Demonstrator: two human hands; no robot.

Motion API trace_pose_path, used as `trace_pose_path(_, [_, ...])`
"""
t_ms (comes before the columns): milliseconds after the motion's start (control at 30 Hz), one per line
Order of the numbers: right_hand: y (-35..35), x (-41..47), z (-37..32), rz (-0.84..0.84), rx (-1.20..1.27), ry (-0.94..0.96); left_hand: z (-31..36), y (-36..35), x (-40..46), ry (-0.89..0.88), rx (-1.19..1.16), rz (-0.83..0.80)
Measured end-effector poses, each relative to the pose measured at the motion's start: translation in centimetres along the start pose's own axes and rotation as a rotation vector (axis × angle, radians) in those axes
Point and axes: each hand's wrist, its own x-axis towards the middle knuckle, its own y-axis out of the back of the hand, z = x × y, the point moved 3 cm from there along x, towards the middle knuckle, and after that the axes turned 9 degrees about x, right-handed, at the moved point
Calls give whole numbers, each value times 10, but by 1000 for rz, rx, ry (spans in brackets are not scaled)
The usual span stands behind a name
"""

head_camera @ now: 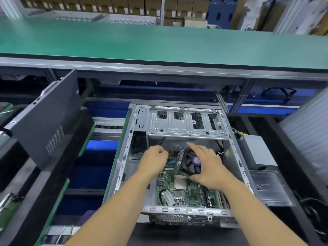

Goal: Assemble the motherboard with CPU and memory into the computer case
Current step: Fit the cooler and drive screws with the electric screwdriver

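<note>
right hand [207,167] holds fan [190,163] | left hand [154,161] fisted | motherboard [184,192] in case [184,209]

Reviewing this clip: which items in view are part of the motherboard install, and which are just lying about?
In the job: computer case; motherboard inside it; cooler fan, held by the right hand; left hand at the board's far edge.

Lying about: black side panel; grey box; clear plastic tray.

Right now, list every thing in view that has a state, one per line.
Computer case: lying on its side, side open.
Side panel: off the case, propped tilted to the left.
Motherboard: inside the case, chip in its middle bare.
Cooler fan: tilted on edge over the board, not seated.
Right hand: holds the fan, forefinger straight.
Left hand: curled at the board's far edge; what it pinches is hidden.
</note>
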Motion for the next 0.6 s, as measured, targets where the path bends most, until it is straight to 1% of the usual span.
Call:
trace_pose_path(33, [1,0,3,-67,4,17,-8,0,3,19,158,-94])
trace_pose_path(100, [-1,2,5,-162,27,52,-19,-5,2,46,493,-376])
trace_pose_path(133, [-3,3,5,-188,44,66,-21,-7,0,59,601,-501])
trace_pose_path(167, [-5,4,5,-205,55,79,-21,-8,-3,72,659,-598])
trace_pose_path(267, [-13,5,1,-223,60,122,-21,-12,-11,128,695,-783])
trace_pose_path(367, [-20,4,-6,-245,73,151,-24,-19,-23,219,810,-1071])
trace_pose_path(433, [-23,6,-11,-272,29,155,-27,-19,-26,244,874,-1127])
trace_pose_path(533, [-28,8,-17,-311,-77,152,-27,-21,-26,243,924,-1151])
trace_pose_path(600, [-30,9,-18,-312,-101,155,-26,-22,-25,235,952,-1159])
